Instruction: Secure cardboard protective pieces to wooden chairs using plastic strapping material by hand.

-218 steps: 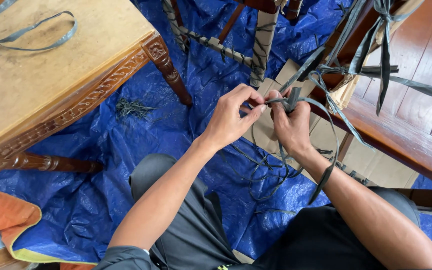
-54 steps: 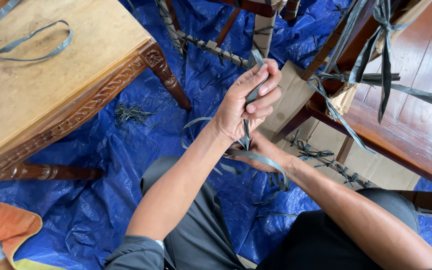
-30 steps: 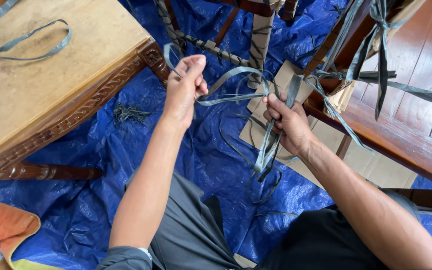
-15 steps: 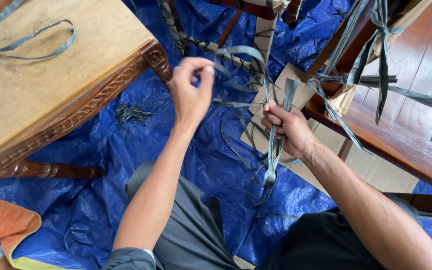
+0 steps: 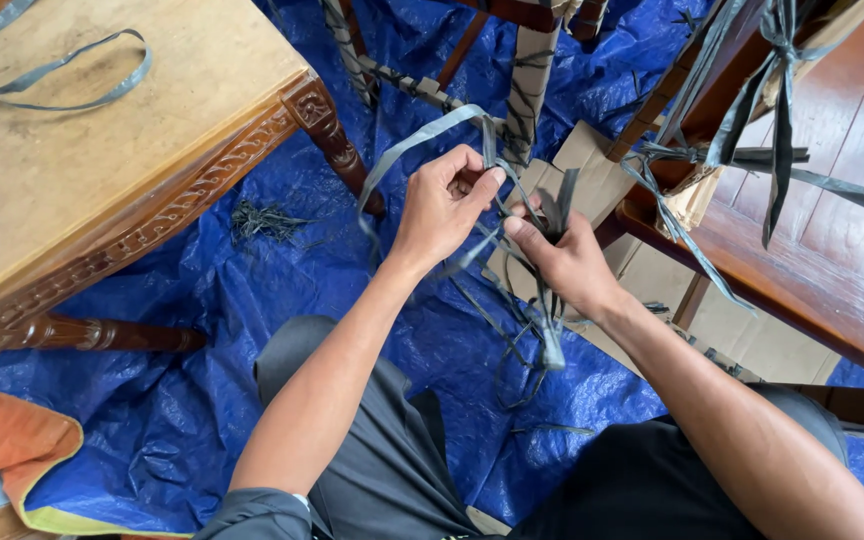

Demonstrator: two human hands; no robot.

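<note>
Closer now, both hands (image 5: 507,225) grip the grey strap (image 5: 412,148).

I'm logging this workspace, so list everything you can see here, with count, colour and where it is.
Strap bundle: one bunch, grey, gripped in right hand, ends hanging down.
Strap strand: one, grey, looping up from left hand.
Strap loop: one, grey, on the table top, upper left.
Table: one, light wood with carved edge, left.
Tarp: one, blue, covering the floor.
Cardboard: several flat pieces, tan, on the tarp behind the hands.
Wrapped furniture legs: tan wrapping tied with grey strap, top centre.
Dark wood furniture: reddish brown, right, with grey straps tied on.
Strap scraps: small dark pile, on the tarp by the table leg.
Cloth: orange with yellow edge, bottom left.
Left hand: pinching the strand.
Right hand: closed on the bundle.
</note>
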